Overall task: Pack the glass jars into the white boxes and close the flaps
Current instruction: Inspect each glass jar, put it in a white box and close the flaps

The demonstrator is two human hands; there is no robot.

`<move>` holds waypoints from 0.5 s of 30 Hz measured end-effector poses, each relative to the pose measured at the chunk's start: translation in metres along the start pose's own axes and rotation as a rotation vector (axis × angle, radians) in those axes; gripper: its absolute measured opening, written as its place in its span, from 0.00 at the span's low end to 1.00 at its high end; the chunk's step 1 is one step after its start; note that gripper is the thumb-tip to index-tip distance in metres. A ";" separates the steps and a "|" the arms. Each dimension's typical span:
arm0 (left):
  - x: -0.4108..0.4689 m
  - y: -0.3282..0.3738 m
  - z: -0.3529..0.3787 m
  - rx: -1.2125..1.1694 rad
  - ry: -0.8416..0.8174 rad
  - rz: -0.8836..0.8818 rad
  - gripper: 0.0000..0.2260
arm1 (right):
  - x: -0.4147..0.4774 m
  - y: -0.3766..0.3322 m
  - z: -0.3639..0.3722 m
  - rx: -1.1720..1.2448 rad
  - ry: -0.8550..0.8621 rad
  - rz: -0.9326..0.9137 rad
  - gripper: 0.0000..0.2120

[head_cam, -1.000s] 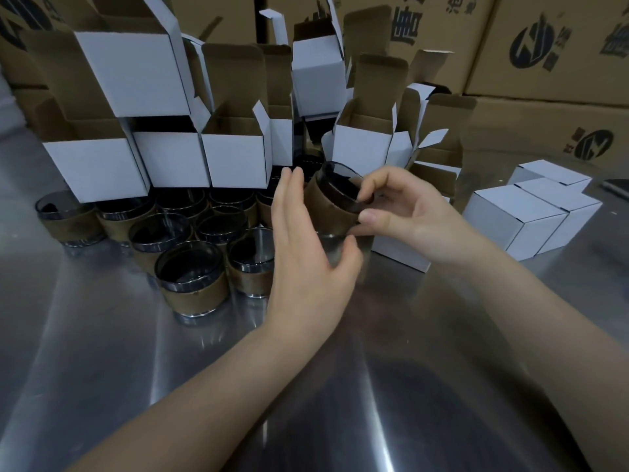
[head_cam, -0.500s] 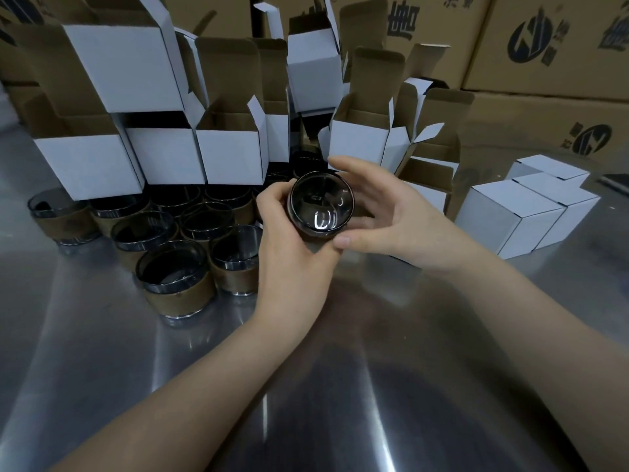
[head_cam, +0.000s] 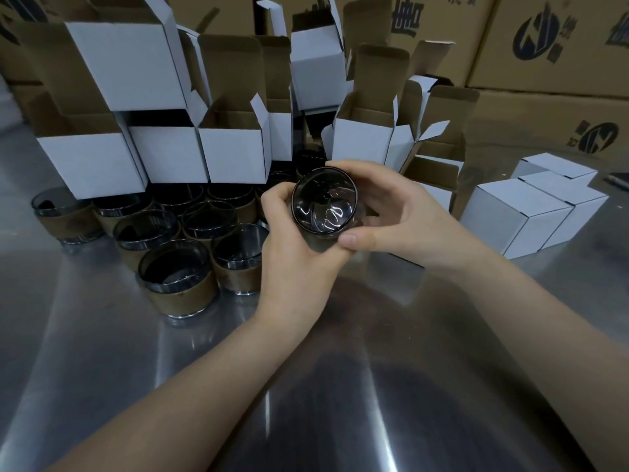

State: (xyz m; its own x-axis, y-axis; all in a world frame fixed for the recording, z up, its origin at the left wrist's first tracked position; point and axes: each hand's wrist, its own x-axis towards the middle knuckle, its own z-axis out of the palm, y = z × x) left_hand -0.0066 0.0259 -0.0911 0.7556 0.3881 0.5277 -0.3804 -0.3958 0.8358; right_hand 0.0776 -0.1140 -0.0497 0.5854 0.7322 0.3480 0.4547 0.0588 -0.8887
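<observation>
head view: a glass jar (head_cam: pixel 325 202) is held off the steel table (head_cam: pixel 102 369) at mid-frame, just in front of the open white boxes (head_cam: pixel 235 155). it is tipped on its side so its round mouth faces the camera. its axis, mouth to base, runs away from the viewer toward the boxes, and one looks straight inside to the glinting base. the left hand (head_cam: pixel 299 260) curls round the jar's left and lower side. the right hand (head_cam: pixel 408 219) grips its right side, fingers arched over the top rim and thumb pressed below, touching the left hand. both hands cover the jar's wall, so little of it shows. the standing jars (head_cam: pixel 177 277) left of the hands are upright, mouths up, and the rear ones are half hidden under the boxes. closed white boxes (head_cam: pixel 514 216) sit well to the right. the brown cartons (head_cam: pixel 544 39) behind are cut off at the top edge, and their print is only partly visible.
</observation>
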 end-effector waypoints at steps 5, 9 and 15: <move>-0.002 0.007 0.001 -0.074 0.004 -0.028 0.29 | -0.002 -0.002 0.001 0.047 0.011 0.028 0.28; -0.004 0.011 0.002 -0.136 0.009 -0.064 0.30 | 0.000 -0.003 0.004 0.274 -0.049 0.131 0.28; -0.003 0.013 0.003 -0.221 -0.050 -0.081 0.32 | -0.001 -0.004 0.001 0.496 -0.070 0.138 0.28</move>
State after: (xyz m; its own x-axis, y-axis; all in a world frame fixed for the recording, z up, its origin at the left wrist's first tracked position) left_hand -0.0129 0.0170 -0.0820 0.8118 0.3668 0.4544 -0.4212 -0.1711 0.8907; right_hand 0.0746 -0.1145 -0.0464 0.5635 0.7984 0.2122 -0.0065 0.2612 -0.9653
